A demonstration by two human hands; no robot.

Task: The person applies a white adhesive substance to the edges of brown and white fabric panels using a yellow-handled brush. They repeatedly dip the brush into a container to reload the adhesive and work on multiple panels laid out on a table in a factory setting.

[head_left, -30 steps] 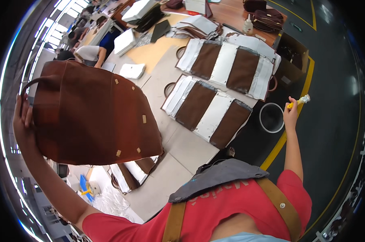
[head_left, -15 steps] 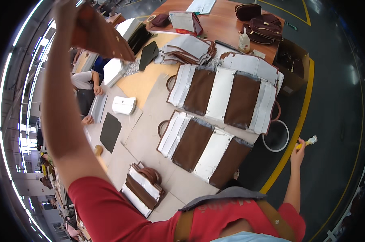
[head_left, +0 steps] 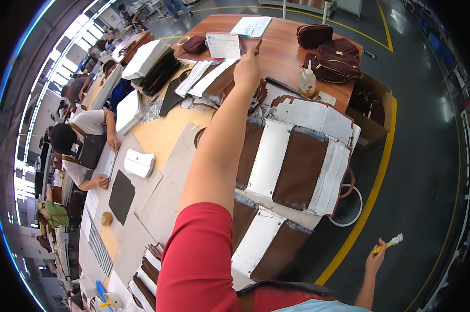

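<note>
My left hand (head_left: pixel 248 72) reaches far over the table beside a desk calendar (head_left: pixel 223 47). Its fingers look curled together; what they hold, if anything, is hidden. Just left of this hand, a brown and white bag panel (head_left: pixel 208 79) lies on a stack of pieces, partly behind my arm. Out to the right, over the floor, my right hand (head_left: pixel 375 256) grips a yellow-handled brush (head_left: pixel 388 243) with white-coated bristles. Between the hands, two opened brown bags lie on the table, a far one (head_left: pixel 302 169) and a near one (head_left: pixel 279 252). My left arm covers their left parts.
A squeeze bottle (head_left: pixel 307 82) and dark red pouches (head_left: pixel 336 60) stand at the far right, above a cardboard box (head_left: pixel 373 112). At left sits a co-worker (head_left: pixel 87 140) with hands on the table. Nearby lie a white pouch (head_left: pixel 139 163) and a dark panel (head_left: pixel 121 197).
My left hand has swung from the upper left to the far middle. The brown piece it held has left the upper left; a panel now lies on the stack. The right hand still grips the brush.
</note>
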